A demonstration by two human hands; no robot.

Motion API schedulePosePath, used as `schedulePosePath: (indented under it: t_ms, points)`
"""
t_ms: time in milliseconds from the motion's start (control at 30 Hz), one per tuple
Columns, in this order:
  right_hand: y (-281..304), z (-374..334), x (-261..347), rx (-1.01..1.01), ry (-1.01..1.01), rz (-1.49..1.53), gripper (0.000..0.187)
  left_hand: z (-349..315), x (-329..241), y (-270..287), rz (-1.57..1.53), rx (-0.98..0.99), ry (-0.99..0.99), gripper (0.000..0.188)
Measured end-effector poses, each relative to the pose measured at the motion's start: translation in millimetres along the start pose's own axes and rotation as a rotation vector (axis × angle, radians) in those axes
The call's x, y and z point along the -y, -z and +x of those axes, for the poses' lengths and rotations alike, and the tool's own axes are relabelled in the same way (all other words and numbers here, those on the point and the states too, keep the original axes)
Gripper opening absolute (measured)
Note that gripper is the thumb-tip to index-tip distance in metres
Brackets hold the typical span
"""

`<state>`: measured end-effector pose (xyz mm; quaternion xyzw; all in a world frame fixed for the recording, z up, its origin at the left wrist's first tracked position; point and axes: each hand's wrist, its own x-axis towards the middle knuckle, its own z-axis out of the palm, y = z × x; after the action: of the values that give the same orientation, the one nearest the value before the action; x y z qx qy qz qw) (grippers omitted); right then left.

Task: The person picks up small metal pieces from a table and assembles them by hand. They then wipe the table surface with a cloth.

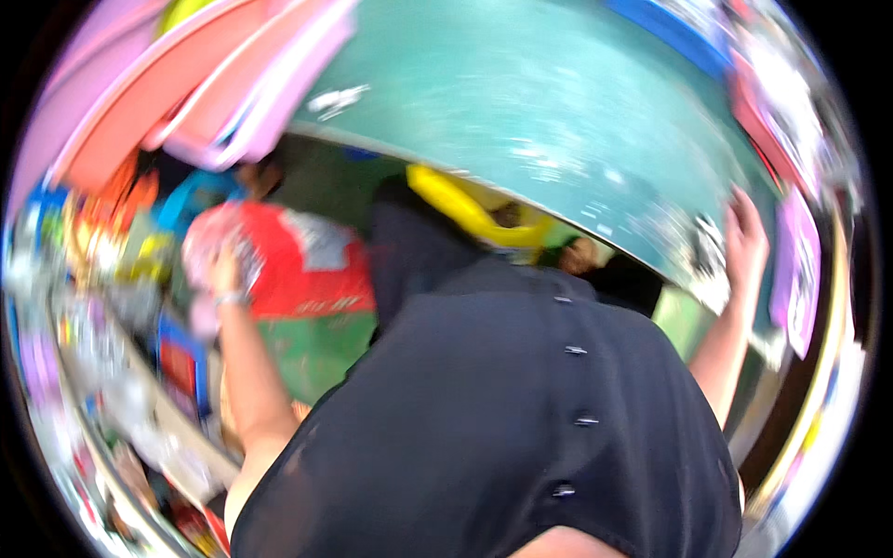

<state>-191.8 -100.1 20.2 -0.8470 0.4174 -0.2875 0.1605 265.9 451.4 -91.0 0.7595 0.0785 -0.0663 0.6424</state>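
To the left, a red plastic bag point(302, 260) with a whitish patch lies over a green surface point(312, 358). My left hand point(223, 272) is at the bag's pale, crumpled left end, its fingers closed on the plastic, though motion blur softens them. A band circles the left wrist. On the right, my right hand point(745, 240) is raised at the right end of a green tabletop point(465, 84), fingers stretched and holding nothing. Close beside it is a small black-and-white object point(709, 251), too blurred to name.
Pink and orange trays point(233, 70) overhang the table's far left. A blue-edged container point(679, 33) and a red bin point(772, 130) line the far right, above a purple item point(795, 270). A yellow curved object point(465, 209) is under the table edge. Crowded shelves point(112, 372) fill the left.
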Motion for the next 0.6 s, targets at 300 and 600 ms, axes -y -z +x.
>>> schedulePosePath:
  t_ms: [300,600]
  points:
    - [21.0,-40.7,-19.7,-0.005,-0.123,-0.017,0.032,6.1,-39.5,-87.9,0.612,0.161,-0.673,0.025]
    - [18.6,-59.5,-42.5,-0.008,-0.046,-0.111,0.049,-188.1,-92.3,-305.4,0.34,0.951,-0.781,0.017]
